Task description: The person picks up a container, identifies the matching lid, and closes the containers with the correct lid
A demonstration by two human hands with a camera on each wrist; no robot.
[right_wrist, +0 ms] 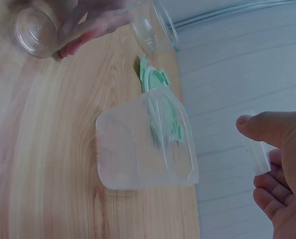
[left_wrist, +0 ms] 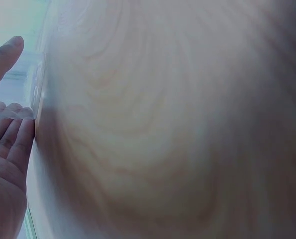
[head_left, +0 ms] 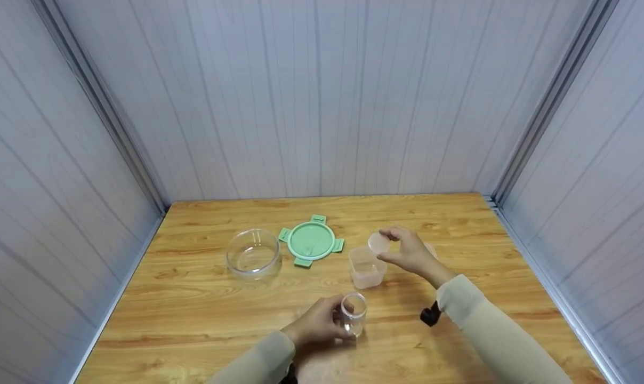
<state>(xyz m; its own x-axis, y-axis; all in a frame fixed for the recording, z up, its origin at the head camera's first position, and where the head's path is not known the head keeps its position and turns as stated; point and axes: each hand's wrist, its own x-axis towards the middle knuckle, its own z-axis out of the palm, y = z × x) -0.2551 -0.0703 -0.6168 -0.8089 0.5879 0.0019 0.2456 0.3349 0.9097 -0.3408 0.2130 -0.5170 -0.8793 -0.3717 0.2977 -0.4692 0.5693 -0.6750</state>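
Observation:
My left hand grips a small clear jar near the front of the table, its open mouth facing up. In the left wrist view the thumb and fingers lie around the jar. My right hand pinches a round white lid between thumb and fingers, raised over the back right corner of a translucent square container. From the right wrist the lid appears edge-on, apart from the container, which stands without a cover.
A round clear glass bowl stands at the left on the wooden table. Beside it lies a green round lid with clip tabs. Part of a pale translucent piece shows behind the right wrist. Panel walls enclose the table.

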